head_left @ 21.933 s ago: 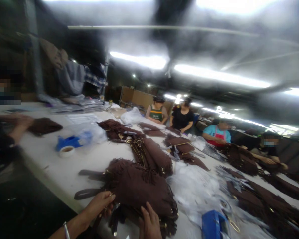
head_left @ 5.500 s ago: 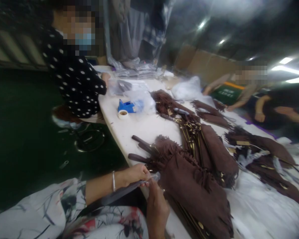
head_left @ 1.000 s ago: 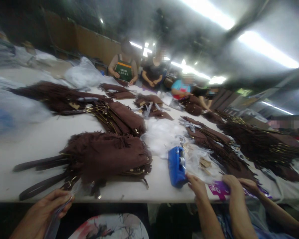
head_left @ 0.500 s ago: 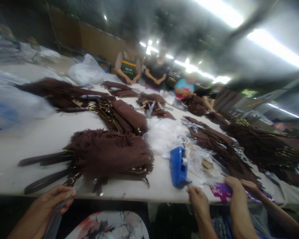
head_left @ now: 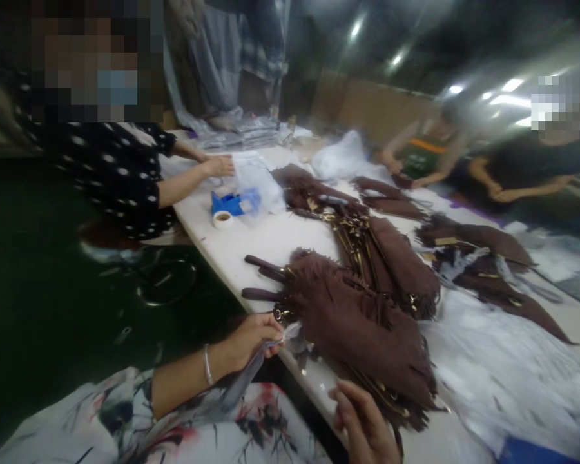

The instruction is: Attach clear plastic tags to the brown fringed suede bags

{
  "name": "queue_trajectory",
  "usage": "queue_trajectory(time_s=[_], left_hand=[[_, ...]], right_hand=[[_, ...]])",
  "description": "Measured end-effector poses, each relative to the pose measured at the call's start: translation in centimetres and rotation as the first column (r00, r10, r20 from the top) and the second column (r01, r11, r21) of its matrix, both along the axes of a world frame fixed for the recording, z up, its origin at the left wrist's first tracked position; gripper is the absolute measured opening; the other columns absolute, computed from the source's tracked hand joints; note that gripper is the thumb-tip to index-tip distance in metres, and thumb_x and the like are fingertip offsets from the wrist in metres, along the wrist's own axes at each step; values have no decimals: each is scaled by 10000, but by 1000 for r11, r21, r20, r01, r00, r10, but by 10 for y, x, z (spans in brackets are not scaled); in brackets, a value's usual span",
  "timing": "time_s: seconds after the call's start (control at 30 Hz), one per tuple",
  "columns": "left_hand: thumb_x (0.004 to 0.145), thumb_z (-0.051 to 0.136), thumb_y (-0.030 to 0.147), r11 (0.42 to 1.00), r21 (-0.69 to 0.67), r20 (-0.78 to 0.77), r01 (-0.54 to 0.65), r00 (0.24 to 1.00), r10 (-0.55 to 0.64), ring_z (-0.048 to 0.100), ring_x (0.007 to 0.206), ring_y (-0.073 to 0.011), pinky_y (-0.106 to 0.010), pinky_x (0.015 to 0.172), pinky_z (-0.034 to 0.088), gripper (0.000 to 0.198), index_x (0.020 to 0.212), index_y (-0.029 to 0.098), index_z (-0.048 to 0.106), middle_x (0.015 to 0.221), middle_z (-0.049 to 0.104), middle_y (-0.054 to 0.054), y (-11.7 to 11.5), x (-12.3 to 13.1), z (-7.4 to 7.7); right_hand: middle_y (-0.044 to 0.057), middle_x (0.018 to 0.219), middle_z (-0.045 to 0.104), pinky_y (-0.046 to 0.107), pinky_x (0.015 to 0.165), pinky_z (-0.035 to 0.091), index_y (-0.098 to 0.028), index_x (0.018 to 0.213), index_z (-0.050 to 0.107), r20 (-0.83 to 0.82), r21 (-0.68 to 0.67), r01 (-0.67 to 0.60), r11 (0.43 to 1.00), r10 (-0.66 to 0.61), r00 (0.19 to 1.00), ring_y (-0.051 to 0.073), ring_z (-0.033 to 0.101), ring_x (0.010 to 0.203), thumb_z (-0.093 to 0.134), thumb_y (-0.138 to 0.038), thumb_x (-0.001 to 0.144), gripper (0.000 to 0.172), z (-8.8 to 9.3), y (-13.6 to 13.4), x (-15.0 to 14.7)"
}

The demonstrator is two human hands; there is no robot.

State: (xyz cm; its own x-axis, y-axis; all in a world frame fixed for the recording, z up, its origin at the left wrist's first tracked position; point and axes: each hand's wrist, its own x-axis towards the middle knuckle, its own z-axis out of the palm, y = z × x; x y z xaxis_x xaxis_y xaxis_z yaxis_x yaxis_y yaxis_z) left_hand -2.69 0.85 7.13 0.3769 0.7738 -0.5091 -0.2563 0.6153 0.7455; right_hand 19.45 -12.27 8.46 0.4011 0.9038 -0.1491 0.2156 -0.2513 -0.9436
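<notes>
At a white table (head_left: pixel 256 240) in a dim room (head_left: pixel 328 51), the left hand (head_left: pixel 252 340) pinches plastic (head_left: pixel 243 379), the right hand's (head_left: pixel 367 420) grip unclear.

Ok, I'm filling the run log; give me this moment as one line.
left hand: pinching grey strip; right hand: near bags, contents unclear; bags: piled on white table

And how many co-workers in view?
3: one in polka dots at left, one in a green apron across the table, one in black at far right. Others may be hidden.
</notes>
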Motion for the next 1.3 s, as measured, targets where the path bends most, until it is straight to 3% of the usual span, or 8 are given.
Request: queue_trajectory(time_s=[0.03,0.1,0.23,0.53,0.87,1.0,1.3], left_hand=[[637,699,162,1000,-1,8,2,1000,-2,555,481,-89,-175,424,337,168,747,140,574,655,668,-36,-1,-1,0],[639,703,175,1000,-9,31,17,999,-16,548,470,-84,-172,418,330,173,751,140,576,652,668,-37,-2,-2,0],[639,682,165,998,-33,62,47,997,-45,540,456,-84,-168,410,316,164,769,139,586,595,641,-23,3,-4,0],[642,623,133,998,-5,39,61,997,-61,540,442,-92,-177,409,335,134,774,140,599,534,606,7,9,-4,1],[630,637,129,996,52,-21,76,997,-75,545,424,-100,-182,395,339,115,738,147,604,501,588,22,7,-4,2],[629,609,131,996,30,-6,85,996,-85,545,436,-95,-174,406,346,126,754,146,607,519,598,19,6,-6,-1],[620,594,128,994,8,31,108,994,-108,543,452,-100,-179,419,346,143,761,146,609,532,602,14,8,-8,0]], right_hand=[[32,758,671,252,538,483,-212,940,689,-43,30,-116,993,117,992,149,566,569,630,-502,783,335,2,16,-20],[19,749,659,229,533,469,-201,951,688,-90,93,-231,968,239,967,131,554,570,590,-438,831,283,0,42,-50],[19,824,676,211,550,466,-193,1013,675,-71,133,-308,942,319,945,113,552,579,515,-336,883,251,-11,65,-75],[6,799,699,195,511,448,-213,1041,671,111,35,-291,956,286,952,104,561,514,470,-334,916,266,-6,73,-85],[35,851,700,211,564,454,-209,1050,678,346,38,-298,954,267,899,123,589,562,408,-278,913,311,4,71,-84],[46,826,700,208,570,454,-202,1051,686,355,68,-339,938,295,887,143,615,623,399,-253,911,324,3,72,-85],[11,776,679,198,544,424,-222,1045,684,342,60,-375,925,333,879,106,543,514,399,-220,909,317,-2,74,-83]])
